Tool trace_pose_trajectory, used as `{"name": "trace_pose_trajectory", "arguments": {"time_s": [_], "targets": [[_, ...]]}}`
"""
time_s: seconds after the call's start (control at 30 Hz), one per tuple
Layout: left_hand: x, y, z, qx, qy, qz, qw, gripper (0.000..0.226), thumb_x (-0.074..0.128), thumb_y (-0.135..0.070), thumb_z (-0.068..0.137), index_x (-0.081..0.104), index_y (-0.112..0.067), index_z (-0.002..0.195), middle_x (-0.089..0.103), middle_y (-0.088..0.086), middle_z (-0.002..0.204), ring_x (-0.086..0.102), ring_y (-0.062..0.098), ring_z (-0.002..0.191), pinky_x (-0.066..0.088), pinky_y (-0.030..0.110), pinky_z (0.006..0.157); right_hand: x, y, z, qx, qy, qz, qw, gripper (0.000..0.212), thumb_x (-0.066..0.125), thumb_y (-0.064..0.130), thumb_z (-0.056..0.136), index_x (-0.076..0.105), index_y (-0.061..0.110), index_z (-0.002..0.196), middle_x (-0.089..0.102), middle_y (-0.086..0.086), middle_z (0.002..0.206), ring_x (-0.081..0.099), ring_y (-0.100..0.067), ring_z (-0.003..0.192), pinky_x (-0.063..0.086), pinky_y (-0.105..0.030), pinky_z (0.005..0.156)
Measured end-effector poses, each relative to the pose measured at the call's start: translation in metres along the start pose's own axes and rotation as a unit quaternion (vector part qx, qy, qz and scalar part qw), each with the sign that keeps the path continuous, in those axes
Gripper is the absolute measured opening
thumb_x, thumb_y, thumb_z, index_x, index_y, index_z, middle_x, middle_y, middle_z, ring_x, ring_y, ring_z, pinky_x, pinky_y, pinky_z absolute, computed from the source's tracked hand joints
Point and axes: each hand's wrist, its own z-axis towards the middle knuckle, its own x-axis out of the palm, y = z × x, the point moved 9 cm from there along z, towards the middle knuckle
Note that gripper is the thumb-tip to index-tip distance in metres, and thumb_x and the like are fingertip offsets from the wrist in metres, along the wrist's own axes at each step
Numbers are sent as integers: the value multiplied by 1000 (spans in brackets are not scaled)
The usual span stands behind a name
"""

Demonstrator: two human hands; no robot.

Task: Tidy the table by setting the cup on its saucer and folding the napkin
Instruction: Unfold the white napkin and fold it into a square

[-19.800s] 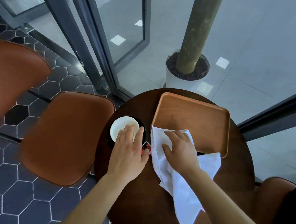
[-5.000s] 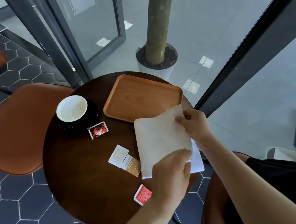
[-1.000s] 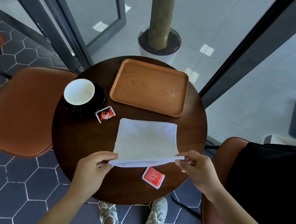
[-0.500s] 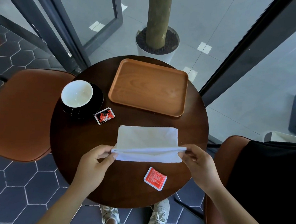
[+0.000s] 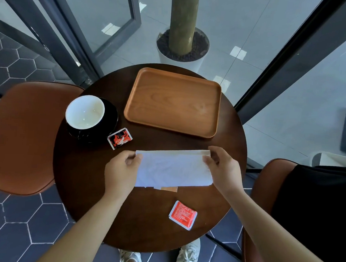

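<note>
Left hand [image 5: 121,169], right hand [image 5: 223,168] pinching napkin [image 5: 174,168], red packet [image 5: 182,215] print perhaps Chinese

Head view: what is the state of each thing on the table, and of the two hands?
napkin, folded over into a long band, both ends held.
left hand, pinches the napkin's left end.
right hand, pinches the napkin's right end.
cup, upright on the saucer, no drink visible.
saucer, under the cup.
tray, flat, nothing on it.
red-and-black packet, flat beside the saucer.
red packet, flat on the table, near its front edge.
</note>
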Motion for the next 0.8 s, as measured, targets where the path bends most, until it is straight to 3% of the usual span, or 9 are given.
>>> {"name": "trace_pose_trajectory", "arguments": {"time_s": [0.17,0.33,0.43,0.53,0.63,0.73,0.8], "targets": [[4,-12,2,45,-32,101,993,19,64,-29,94,72,-13,95,70,-1,77,65,23,76,49,34,63,0,6,6,-30,-28,-79,996,33,63,26,97,65,15,128,73,-5,108,67,-22,95,59,-37,78],[13,-12,5,37,-37,190,980,19,59,-34,95,68,-17,95,69,-2,80,61,22,73,41,32,56,4,3,8,-40,-54,-111,992,28,63,24,95,69,15,121,74,-4,109,64,-24,100,56,-38,78],[14,-14,5,44,-45,207,976,22,61,-30,95,65,-15,109,68,2,94,63,25,84,45,35,58,8,1,9,-27,-51,-111,992,30,63,26,96,67,16,123,72,-3,109,63,-23,100,56,-37,76],[19,-30,-8,140,-53,199,968,38,69,-13,87,59,-9,124,61,13,115,58,32,108,55,46,77,-3,5,4,-20,-83,-92,992,34,63,29,96,64,15,126,67,-3,115,59,-22,106,59,-40,77],[45,-51,-33,281,-8,264,923,52,64,-16,88,50,-11,138,49,15,142,43,33,136,44,48,106,-6,36,-19,-153,-121,-130,972,36,58,23,98,61,13,132,62,-4,130,53,-25,121,53,-44,92],[73,-50,-40,321,64,329,886,62,49,-32,96,33,-13,152,27,16,161,19,35,151,25,53,120,34,69,-43,-270,-19,-179,946,46,46,30,101,48,18,146,41,2,157,27,-25,150,27,-44,118],[81,-40,-35,308,88,366,874,63,39,-40,100,25,-15,156,17,15,165,12,34,153,21,53,122,65,72,-48,-286,47,-231,929,52,38,37,104,37,17,152,26,2,164,9,-26,154,16,-50,123]]}}
